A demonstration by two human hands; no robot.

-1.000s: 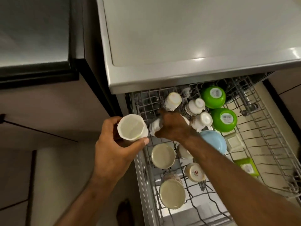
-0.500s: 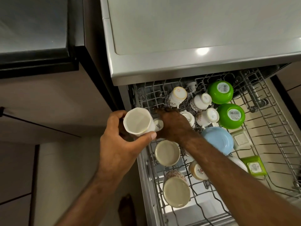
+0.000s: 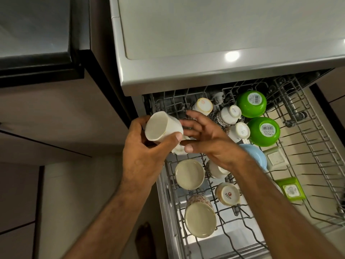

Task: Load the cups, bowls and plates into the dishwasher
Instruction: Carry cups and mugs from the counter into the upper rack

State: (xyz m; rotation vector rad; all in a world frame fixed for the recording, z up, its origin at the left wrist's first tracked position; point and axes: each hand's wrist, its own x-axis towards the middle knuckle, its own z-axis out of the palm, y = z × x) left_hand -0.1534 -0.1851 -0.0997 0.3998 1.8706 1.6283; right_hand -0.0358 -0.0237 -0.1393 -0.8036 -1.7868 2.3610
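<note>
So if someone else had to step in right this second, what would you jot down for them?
Left hand: holding a white cup over the rack's left edge, not yet placed.
Right hand: open and empty, fingers spread beside that cup.
Upper rack: pulled out, with several cups upside down, two green bowls, a blue bowl, and small square dishes.
Done: most of the cups and bowls in view are racked.
Left: set the held cup upside down in a free slot at the rack's back left. No plates are visible in this view.
</note>
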